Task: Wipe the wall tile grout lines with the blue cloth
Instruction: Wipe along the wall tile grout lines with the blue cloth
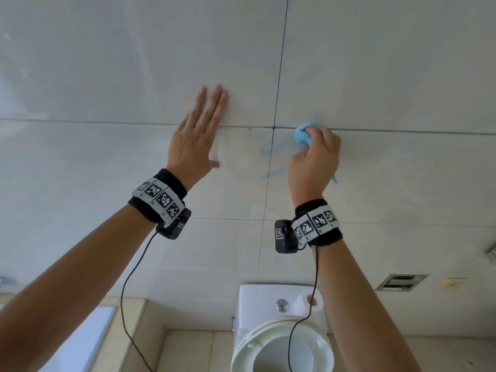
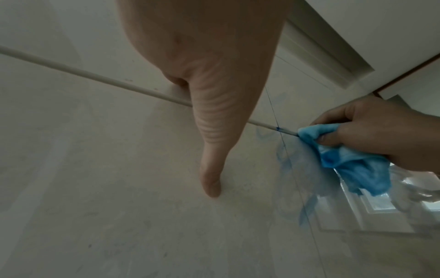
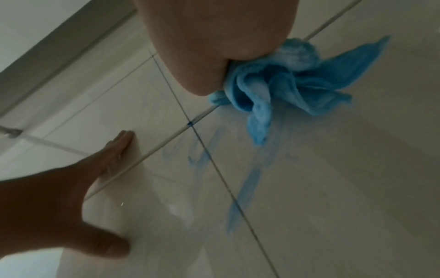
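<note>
My right hand grips a bunched blue cloth and presses it on the horizontal grout line of the white tiled wall, just right of where it crosses the vertical grout line. The cloth hangs in folds below the fingers; in the right wrist view the cloth sits against the pale grout line. Blue smears mark the tile below the crossing. My left hand lies flat on the wall left of the crossing, fingers straight, across the same line.
A white toilet with its seat up stands below, a paper roll on the cistern. A metal vent sits low on the right wall. Wrist camera cables hang from both arms.
</note>
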Demonstrator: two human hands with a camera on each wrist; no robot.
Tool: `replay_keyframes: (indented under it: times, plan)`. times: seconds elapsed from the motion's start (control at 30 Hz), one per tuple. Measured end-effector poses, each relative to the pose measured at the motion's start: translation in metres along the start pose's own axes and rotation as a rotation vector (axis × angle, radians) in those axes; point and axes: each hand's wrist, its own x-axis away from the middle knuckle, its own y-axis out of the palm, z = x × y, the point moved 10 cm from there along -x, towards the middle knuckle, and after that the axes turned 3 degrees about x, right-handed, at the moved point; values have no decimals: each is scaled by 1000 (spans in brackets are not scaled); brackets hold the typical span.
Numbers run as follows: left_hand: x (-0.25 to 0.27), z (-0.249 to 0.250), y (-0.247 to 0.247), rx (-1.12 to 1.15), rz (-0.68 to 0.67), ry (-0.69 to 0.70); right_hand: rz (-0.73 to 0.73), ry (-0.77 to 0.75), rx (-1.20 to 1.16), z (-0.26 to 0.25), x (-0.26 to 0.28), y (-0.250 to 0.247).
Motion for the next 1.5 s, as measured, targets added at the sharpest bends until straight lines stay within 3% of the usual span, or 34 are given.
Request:
replay_keyframes:
  times: [0.13,0.23,0.37,0.47,0.73,0.93,1.17,1.27,1.5]
  plan:
    - [-2,1,4,1,10,-23,-169,-229,-38,-59,20,32]
    - [-1,-1,3,10,15,-20,-247,-266,-104,-76,20,36]
    - [0,-1,3,6,21,-11,-148,-225,-78,-55,-1,2]
    - [0,1,4,-3,27,-8,-79,-221,-82,-45,-12,4]
    - [-1,1,7,-11,26,0,-252,-405,-86,-64,44,41]
    - [0,0,7,-20,33,5,-83,-260,-53,-59,-8,20]
    - [-2,0,9,-22,37,16,-258,-409,-87,-103,34,55]
    - [-1,-1,8,-22,37,19,-270,-468,-38,-96,28,52]
    - [-1,2,11,-15,32,4,-190,-351,136,-15,1,7]
